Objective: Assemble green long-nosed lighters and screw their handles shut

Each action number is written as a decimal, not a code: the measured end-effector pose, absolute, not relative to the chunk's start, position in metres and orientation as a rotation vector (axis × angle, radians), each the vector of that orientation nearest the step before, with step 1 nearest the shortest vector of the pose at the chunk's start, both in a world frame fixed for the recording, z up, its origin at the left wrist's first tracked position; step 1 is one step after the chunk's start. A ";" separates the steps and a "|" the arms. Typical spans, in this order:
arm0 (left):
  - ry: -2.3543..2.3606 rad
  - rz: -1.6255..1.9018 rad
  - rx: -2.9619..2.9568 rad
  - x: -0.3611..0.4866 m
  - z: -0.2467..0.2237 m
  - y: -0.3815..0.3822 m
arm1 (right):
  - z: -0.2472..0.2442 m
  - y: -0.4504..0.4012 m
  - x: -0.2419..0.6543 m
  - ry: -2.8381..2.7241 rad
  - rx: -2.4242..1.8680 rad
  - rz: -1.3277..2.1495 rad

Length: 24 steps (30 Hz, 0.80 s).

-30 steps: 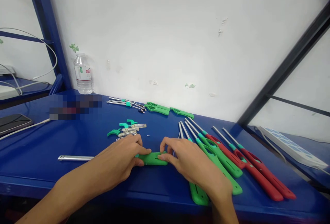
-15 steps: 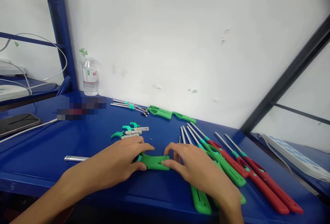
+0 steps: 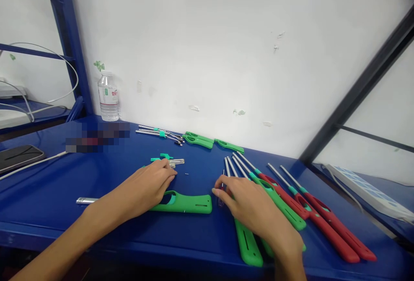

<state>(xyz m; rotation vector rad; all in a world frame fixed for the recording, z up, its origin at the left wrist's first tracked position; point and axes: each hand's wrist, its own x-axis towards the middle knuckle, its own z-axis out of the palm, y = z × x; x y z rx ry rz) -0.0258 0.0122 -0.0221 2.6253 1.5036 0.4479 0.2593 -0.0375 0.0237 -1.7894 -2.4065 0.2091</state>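
Observation:
My left hand (image 3: 152, 184) reaches over the near end of the small clear parts (image 3: 177, 161) and teal triggers (image 3: 166, 156); its fingertips are partly hidden among them, so any hold is unclear. Under its wrist lies a green lighter (image 3: 194, 204) with a metal tube (image 3: 86, 201) pointing left; a teal trigger shows in its loop. My right hand (image 3: 237, 192) hovers with thumb and curled forefinger slightly apart, over a thin screwdriver (image 3: 221, 202) whose handle is partly covered. Beneath and beside this hand are green lighters (image 3: 248, 244). A tiny pin (image 3: 186, 173) rests between the hands.
Red lighters (image 3: 336, 231) lie at the right. Metal tubes with wires (image 3: 161, 133) and green shells (image 3: 199, 140) lie along the wall. At the left are a water bottle (image 3: 108, 96), a phone (image 3: 21, 157) and a white cable (image 3: 48, 159). A power strip (image 3: 371, 190) is far right.
My left hand has let go of the green lighter and moved up-left to the small parts. My right hand has also released the lighter's end and shifted slightly right. The view has turned slightly.

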 end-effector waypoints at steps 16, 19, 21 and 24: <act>1.580 0.416 2.537 -0.022 -0.010 0.018 | 0.023 -0.039 0.258 -2.396 -1.768 0.303; 1.541 0.422 2.561 -0.026 -0.017 0.020 | 0.021 -0.039 0.258 -2.409 -1.780 0.300; 1.510 0.443 2.583 -0.030 -0.022 0.021 | 0.022 -0.039 0.257 -2.420 -1.787 0.282; 1.486 0.494 2.594 -0.034 -0.026 0.022 | 0.024 -0.041 0.256 -2.427 -1.788 0.235</act>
